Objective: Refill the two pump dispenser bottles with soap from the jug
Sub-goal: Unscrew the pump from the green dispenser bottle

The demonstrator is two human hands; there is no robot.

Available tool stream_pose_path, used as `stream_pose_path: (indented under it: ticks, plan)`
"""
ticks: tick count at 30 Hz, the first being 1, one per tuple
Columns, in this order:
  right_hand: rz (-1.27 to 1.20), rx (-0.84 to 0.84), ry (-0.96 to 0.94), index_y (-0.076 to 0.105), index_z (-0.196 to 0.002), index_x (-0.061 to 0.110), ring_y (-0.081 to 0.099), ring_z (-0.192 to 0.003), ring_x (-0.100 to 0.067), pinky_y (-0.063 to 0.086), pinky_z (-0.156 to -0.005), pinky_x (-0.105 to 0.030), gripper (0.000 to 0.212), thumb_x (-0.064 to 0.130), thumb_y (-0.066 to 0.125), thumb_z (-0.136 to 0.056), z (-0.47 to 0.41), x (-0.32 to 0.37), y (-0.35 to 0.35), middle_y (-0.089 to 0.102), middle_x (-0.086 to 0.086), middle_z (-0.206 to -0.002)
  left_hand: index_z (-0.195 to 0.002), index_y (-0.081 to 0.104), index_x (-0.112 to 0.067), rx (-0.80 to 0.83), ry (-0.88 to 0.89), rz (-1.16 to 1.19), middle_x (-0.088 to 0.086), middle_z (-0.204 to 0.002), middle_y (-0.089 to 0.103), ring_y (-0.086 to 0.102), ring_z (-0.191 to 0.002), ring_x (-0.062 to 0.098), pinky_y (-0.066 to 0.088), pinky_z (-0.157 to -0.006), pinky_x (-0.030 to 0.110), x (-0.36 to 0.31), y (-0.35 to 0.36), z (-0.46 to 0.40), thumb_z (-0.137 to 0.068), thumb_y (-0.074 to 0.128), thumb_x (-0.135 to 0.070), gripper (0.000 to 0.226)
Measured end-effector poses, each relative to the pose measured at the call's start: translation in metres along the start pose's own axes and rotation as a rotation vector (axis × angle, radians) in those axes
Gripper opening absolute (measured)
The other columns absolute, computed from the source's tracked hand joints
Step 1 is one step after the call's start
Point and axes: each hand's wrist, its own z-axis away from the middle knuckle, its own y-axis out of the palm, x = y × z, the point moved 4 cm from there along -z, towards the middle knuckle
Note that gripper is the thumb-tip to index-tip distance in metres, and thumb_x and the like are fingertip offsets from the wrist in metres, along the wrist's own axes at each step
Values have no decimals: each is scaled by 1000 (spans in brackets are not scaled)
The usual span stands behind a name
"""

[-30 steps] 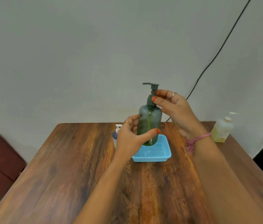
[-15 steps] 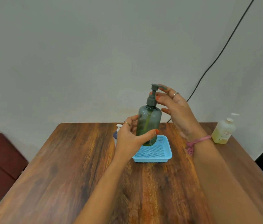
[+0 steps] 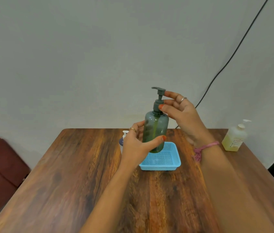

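One view only, head camera. Green pump bottle (image 3: pixel 155 131) held upright in the air above the far end of the blue mesh tray (image 3: pixel 160 159), just off the counter (image 3: pixel 85 182). Left hand (image 3: pixel 137 145) wrapped around the bottle body, thumb across the front. Right hand (image 3: pixel 180 113) pinched on the pump collar (image 3: pixel 157 106), remaining fingers splayed; looks like unscrewing. Second dispenser (image 3: pixel 123 140) mostly hidden behind the left hand. Yellowish soap bottle (image 3: pixel 234 137) well apart at the right edge; no jug in view.

Risks:
- Collar coming free suddenly: dip tube dragging residue onto the counter.
- Loose one-hand hold against twist torque: bottle spinning or slipping.
- Elbow sweep clipping the hidden dispenser.
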Motion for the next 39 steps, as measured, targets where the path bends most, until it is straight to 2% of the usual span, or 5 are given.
stream_pose_path:
  ticks: [12, 16, 20, 32, 39]
  plan:
    - [6, 15, 19, 51, -133, 20, 66, -103, -7, 49, -92, -25, 41, 8, 54, -94, 1, -3, 3, 71, 0, -114, -127, 53, -18, 15, -6, -7, -12, -110, 67, 66, -95, -5, 51, -74, 10, 2, -3, 4, -69, 88, -16, 67]
    - [108, -3, -9, 52, -126, 19, 67, -101, -18, 56, -86, -31, 49, 14, 74, -82, 3, -4, 8, 66, -5, -109, -123, 53, -22, 9, -10, -18, -14, -110, 67, 67, -96, -4, 53, -75, 12, 4, -4, 4, -69, 88, -19, 66]
    - [48, 40, 17, 55, -124, 23, 65, -103, -8, 49, -93, -28, 34, 7, 51, -95, 3, -4, 8, 69, -1, -116, -125, 53, -19, 13, -11, -18, -14, -109, 66, 66, -94, -6, 52, -74, 10, 5, -6, 5, -69, 88, -17, 67]
    - [100, 101, 17, 29, -146, 22, 65, -107, -14, 55, -89, -25, 75, 7, 70, -85, 1, -2, 11, 61, -2, -125, -126, 54, -17, 17, -15, -13, -12, -111, 67, 66, -96, -4, 54, -77, 14, 10, -10, 8, -68, 89, -17, 68]
    - [356, 97, 34, 38, -141, 23, 64, -75, -2, 52, -77, -22, 80, 20, 82, -75, 0, 3, 8, 64, -2, -100, -122, 51, -26, 25, -24, -53, -21, -109, 64, 63, -94, -13, 49, -72, 7, 15, -12, 10, -68, 89, -21, 66]
